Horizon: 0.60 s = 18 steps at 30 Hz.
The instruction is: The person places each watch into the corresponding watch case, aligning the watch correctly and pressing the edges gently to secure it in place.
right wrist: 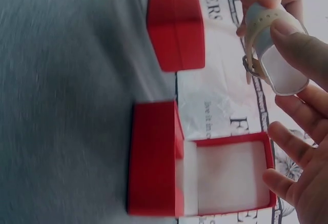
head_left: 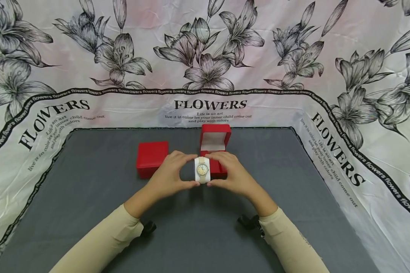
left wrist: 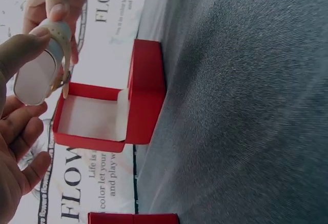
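Observation:
A wristwatch [head_left: 202, 169] with a round dial and cream strap is wrapped round a white holder [left wrist: 36, 78], raised above the table. My left hand [head_left: 171, 172] pinches its left side between thumb and fingers. On the opposite side, my right hand [head_left: 234, 172] pinches it the same way. The strap's buckle [right wrist: 251, 66] and punched holes show in the right wrist view. Just behind my right hand stands an open red box [head_left: 215, 137], its lid raised and lined in white. A closed red box [head_left: 152, 155] sits beyond my left hand.
A dark grey cloth [head_left: 198, 235] covers the table. Its white border [head_left: 280, 110] bears printed lettering and flowers. Black wrist mounts [head_left: 148, 228] hang below both cream sleeves [head_left: 102, 239].

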{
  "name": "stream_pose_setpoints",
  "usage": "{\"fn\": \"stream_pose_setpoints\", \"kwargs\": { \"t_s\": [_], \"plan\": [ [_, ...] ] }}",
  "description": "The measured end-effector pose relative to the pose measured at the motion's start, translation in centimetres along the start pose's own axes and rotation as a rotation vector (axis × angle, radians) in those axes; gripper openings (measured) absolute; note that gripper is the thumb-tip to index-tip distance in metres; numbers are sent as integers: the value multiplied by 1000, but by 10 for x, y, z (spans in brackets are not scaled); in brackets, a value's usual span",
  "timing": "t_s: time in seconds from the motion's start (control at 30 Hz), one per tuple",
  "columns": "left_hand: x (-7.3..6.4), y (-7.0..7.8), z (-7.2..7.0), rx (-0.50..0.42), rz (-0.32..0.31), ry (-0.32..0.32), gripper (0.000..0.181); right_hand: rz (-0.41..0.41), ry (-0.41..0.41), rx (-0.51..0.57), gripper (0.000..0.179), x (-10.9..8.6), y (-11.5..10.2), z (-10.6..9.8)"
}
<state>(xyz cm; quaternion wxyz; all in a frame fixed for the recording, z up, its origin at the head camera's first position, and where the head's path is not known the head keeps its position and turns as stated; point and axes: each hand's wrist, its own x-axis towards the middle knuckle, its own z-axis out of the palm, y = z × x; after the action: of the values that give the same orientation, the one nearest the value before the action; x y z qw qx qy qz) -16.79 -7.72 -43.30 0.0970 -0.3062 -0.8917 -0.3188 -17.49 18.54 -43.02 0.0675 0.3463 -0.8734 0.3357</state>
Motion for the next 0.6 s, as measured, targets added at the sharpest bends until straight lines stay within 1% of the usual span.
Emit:
{"fn": "stream_pose_setpoints", "kwargs": {
  "t_s": [0.1,0.27,0.47,0.6],
  "plan": [
    [10,2,4,28,-38,-26,81,20,-19,-33,81,2,7,-5],
    [31,4,13,50,-78,-70,81,53,-67,-97,80,8,20,-18],
    [54,1,26,36,-140,-112,80,111,-139,-146,78,17,39,-28],
    [65,-2,37,22,-180,-129,80,145,-174,-164,77,21,51,-30]
  ]
}}
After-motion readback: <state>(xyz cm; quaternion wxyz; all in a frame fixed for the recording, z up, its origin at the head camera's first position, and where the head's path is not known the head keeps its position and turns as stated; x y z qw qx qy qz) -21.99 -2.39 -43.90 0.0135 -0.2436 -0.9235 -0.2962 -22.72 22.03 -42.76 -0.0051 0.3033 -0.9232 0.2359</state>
